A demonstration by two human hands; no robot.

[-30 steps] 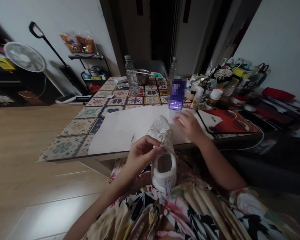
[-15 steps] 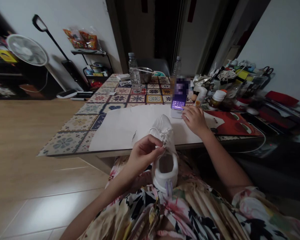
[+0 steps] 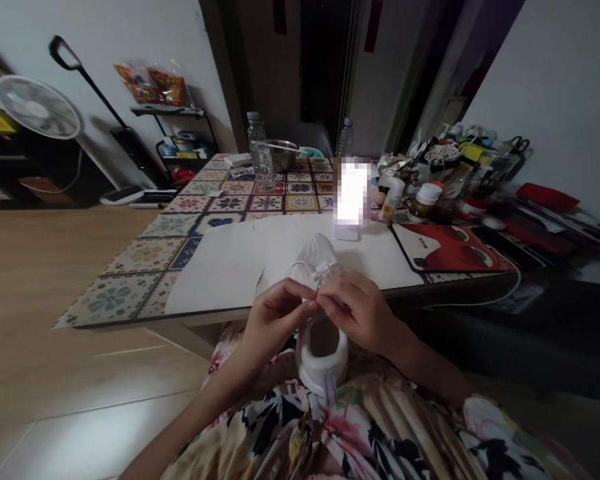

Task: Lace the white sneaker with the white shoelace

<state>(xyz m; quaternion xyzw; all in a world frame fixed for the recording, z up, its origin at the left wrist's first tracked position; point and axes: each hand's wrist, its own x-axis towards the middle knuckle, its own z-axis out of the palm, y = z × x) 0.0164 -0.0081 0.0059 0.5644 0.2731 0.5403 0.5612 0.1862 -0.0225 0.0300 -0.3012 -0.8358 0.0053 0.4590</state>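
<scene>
A white lace-up shoe rests upright on my lap, its toe pointing at the table edge and its heel towards me. White shoelaces cross its front and are partly hidden by my fingers. My left hand is closed in a pinch on a shoelace above the shoe's opening. My right hand meets it there, thumb and fingers pinched at the same lace; the exact grip is hard to make out. Beyond the shoe, a bright phone stands propped on a pale stand.
White paper covers the near part of the patterned table. Farther back are a plastic bottle and a metal bowl. At right lie a red case, a pill bottle and assorted clutter.
My right hand has come back from the phone to the shoelace beside my left hand. The phone's screen has turned from purple to bright white. The view has shifted slightly.
</scene>
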